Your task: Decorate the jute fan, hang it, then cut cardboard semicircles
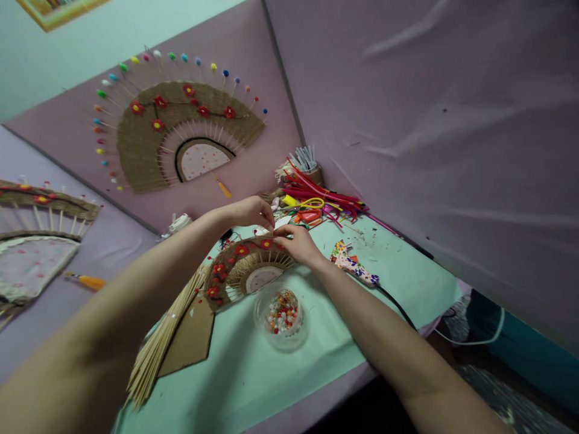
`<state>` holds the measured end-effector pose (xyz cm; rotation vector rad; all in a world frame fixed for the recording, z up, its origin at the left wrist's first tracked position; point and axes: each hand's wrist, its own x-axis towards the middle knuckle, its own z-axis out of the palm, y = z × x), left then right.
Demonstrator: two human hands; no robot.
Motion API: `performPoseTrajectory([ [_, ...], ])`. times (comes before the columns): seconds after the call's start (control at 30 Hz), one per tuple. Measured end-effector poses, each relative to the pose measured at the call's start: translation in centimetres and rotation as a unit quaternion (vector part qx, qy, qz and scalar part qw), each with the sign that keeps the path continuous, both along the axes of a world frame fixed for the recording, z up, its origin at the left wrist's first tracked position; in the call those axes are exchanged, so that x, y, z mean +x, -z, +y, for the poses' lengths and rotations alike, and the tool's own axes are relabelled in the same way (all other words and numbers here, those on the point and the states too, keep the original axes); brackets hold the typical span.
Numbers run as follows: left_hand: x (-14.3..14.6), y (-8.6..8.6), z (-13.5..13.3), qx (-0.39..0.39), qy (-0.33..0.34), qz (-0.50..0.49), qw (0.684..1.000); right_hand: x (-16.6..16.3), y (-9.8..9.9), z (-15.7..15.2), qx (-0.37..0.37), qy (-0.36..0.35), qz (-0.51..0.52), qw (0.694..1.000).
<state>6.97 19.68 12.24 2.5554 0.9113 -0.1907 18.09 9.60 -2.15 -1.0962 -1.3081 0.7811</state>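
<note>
A burlap craft fan point(231, 274) with red flowers and thin stick ribs leans on the table in front of me. Above its upper right edge, my left hand point(254, 213) is closed in a pinch; whatever lies between its fingertips is too small to make out. My right hand point(299, 242) comes in from the right, thumb and fingers pinched together at the fan's top rim. What it grips is hidden. Just below the fan stands a clear round tub point(281, 343) holding red, white and orange beads point(283, 310).
Bamboo sticks point(165, 337) and a cardboard piece point(192, 340) lie left. A flower-patterned glue gun point(353, 264) with a black cord is on the right. Behind are scissors point(312, 204), red pipe cleaners point(316, 188) and glue sticks point(304, 158). A larger fan point(149, 144) hangs on the panel.
</note>
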Motion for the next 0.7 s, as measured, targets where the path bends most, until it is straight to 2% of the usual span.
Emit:
performPoseTrajectory([
  [0.4, -0.25, 0.55, 0.59, -0.002, 0.011, -0.008, 1.000, 0.04, -0.08, -0.06, -0.003, -0.001, 0.004, 1.000],
  [0.7, 0.02, 0.18, 0.39, 0.047, 0.043, 0.056, 0.996, -0.01, 0.12, 0.18, 0.005, 0.001, 0.008, 1.000],
])
